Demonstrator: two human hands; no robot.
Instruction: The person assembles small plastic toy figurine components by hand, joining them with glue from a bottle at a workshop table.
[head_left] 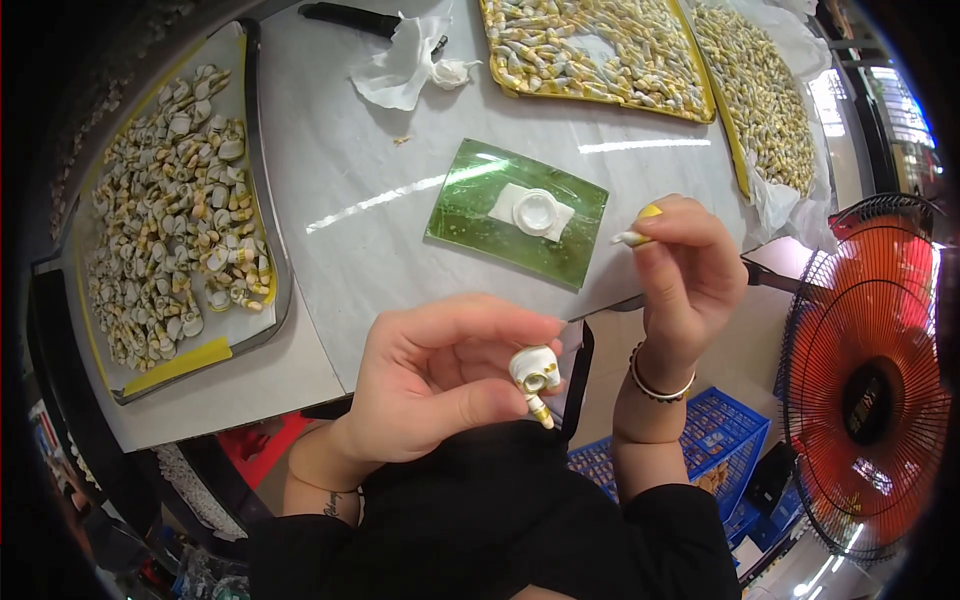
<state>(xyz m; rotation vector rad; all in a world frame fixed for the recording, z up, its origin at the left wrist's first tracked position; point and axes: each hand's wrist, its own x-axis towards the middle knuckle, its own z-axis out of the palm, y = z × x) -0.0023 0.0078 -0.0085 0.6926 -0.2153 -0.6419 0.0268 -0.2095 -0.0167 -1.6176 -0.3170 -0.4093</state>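
Note:
My left hand (440, 375) pinches a small white and gold figurine body (535, 370) between thumb and fingers, just off the table's front edge. A gold-banded limb points down from it, and a round socket shows on its side. To the right, my right hand (685, 260) is raised and grips a small white and yellow limb piece (631, 238) between thumb and forefinger, its pale tip pointing left. Between and beyond the hands lies a green glass plate (470, 205). On the plate sits a small round white dish (537, 212) over a white patch.
At left stands a tray (225, 350) heaped with white and gold figurine bodies. Yellow-edged trays (610, 103) of small limb pieces fill the far right. Crumpled white tissue (400, 70) and a black-handled tool (350, 17) lie at the back. An orange fan (865, 400) and blue crate (725, 430) are at right.

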